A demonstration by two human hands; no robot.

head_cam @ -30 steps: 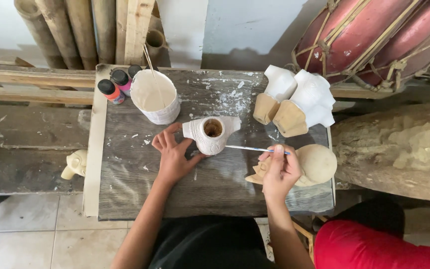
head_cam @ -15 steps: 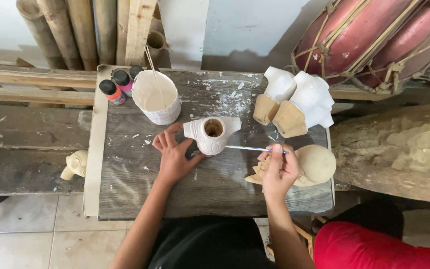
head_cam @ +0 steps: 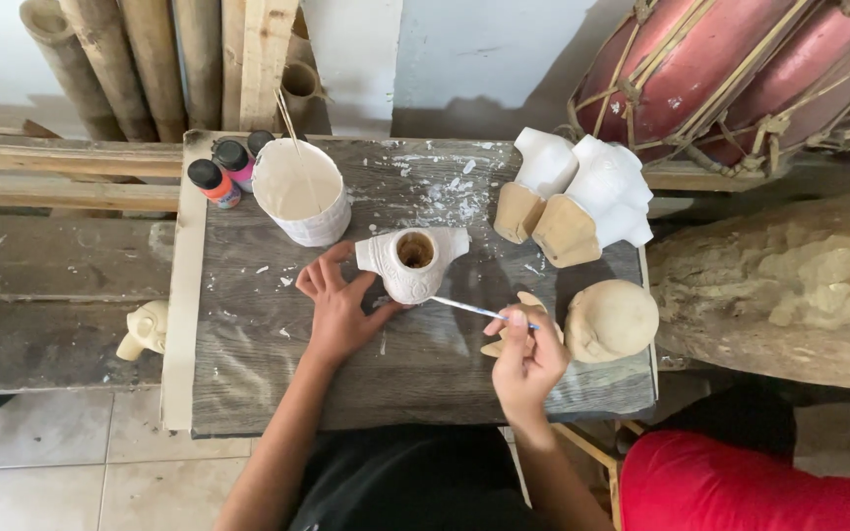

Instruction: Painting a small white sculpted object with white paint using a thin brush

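A small white-painted carving (head_cam: pixel 411 263) with a round hollow in its top stands in the middle of a weathered wooden table (head_cam: pixel 425 364). My left hand (head_cam: pixel 339 307) rests on the table with its fingers against the carving's lower left side. My right hand (head_cam: pixel 526 357) grips a thin paintbrush (head_cam: pixel 474 310) whose tip touches the carving's lower right side. A bare wooden carving (head_cam: pixel 609 320) lies just right of my right hand.
A white bucket of pale paint (head_cam: pixel 300 191) with a stick in it stands at the table's back left, beside three small paint bottles (head_cam: pixel 214 183). Two white-painted carvings (head_cam: pixel 582 197) stand at the back right. A person in red (head_cam: pixel 759 482) sits at the lower right. A small carving (head_cam: pixel 144 329) lies left of the table.
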